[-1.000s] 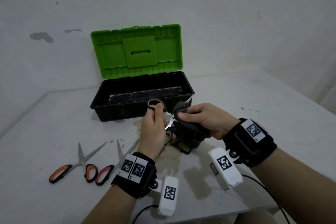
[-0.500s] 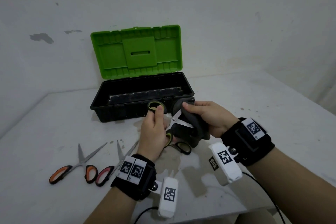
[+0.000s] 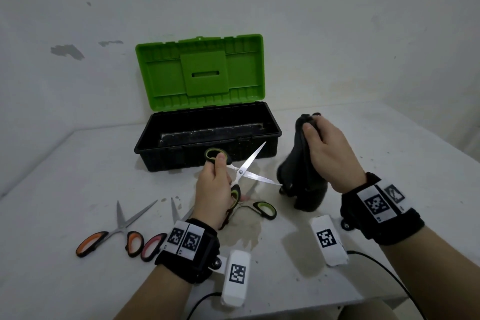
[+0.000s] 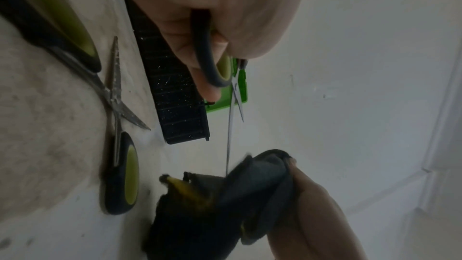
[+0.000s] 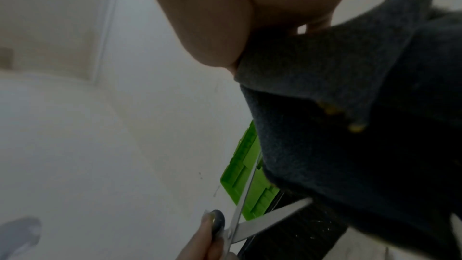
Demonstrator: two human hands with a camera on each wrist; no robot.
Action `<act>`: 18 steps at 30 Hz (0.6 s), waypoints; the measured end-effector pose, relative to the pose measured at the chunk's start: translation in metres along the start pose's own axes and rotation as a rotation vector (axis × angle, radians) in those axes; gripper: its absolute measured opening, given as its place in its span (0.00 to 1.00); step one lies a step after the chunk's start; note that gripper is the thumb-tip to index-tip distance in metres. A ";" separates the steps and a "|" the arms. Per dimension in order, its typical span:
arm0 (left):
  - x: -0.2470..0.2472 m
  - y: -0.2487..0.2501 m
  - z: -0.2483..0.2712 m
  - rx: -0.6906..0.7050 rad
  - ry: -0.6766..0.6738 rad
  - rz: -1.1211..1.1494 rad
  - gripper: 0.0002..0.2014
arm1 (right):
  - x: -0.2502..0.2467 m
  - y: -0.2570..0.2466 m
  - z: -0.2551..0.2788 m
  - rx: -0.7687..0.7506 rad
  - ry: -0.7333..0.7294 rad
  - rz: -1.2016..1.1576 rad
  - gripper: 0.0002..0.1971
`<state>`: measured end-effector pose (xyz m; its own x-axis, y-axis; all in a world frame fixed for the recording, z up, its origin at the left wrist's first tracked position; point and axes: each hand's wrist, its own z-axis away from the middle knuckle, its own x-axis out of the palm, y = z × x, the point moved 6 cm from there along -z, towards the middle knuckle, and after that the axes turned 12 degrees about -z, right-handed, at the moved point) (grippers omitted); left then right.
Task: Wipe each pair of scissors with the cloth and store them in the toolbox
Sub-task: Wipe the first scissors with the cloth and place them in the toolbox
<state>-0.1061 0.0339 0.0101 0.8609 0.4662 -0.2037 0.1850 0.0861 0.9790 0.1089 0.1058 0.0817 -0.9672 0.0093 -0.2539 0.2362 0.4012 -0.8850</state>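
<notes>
My left hand [image 3: 215, 187] grips the handles of green-and-black scissors [image 3: 244, 171], their blades spread open in front of the toolbox. One blade tip touches the dark grey cloth [image 3: 301, 176], which my right hand [image 3: 327, 153] holds bunched and raised to the right. The cloth [image 4: 250, 201] and the thin blade [image 4: 228, 141] also show in the left wrist view, and the cloth [image 5: 350, 126] fills the right wrist view. The black toolbox [image 3: 207, 156] stands open with its green lid [image 3: 200, 73] upright. A second green-handled pair [image 3: 259, 209] lies under my left hand.
Two pairs of scissors lie at the front left: an orange-handled pair [image 3: 114, 236] and a pink-handled pair [image 3: 158, 239] partly hidden by my left wrist. A damp stain [image 3: 244, 234] marks the table [image 3: 52, 280]. A wall stands close behind the toolbox.
My right hand has pulled the cloth off the blades and lifted it up to the right. The scissors' blades, covered before, now show bare and spread open. My left hand has stayed put.
</notes>
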 end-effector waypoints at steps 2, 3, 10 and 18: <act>0.000 -0.001 0.000 -0.014 -0.004 -0.015 0.18 | 0.004 -0.009 0.004 -0.057 -0.039 0.153 0.10; 0.001 -0.001 0.000 -0.020 -0.005 -0.013 0.19 | 0.003 -0.014 0.005 -0.073 -0.036 0.219 0.12; 0.008 -0.010 -0.005 -0.043 -0.002 -0.033 0.21 | 0.057 -0.027 0.038 -0.300 -0.398 0.393 0.11; 0.011 -0.007 -0.002 -0.031 -0.001 -0.048 0.21 | 0.082 -0.026 0.049 -0.358 -0.477 0.539 0.11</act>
<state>-0.0986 0.0401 0.0009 0.8518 0.4603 -0.2502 0.2111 0.1355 0.9680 0.0280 0.0517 0.0649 -0.5656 -0.0747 -0.8213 0.5366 0.7229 -0.4353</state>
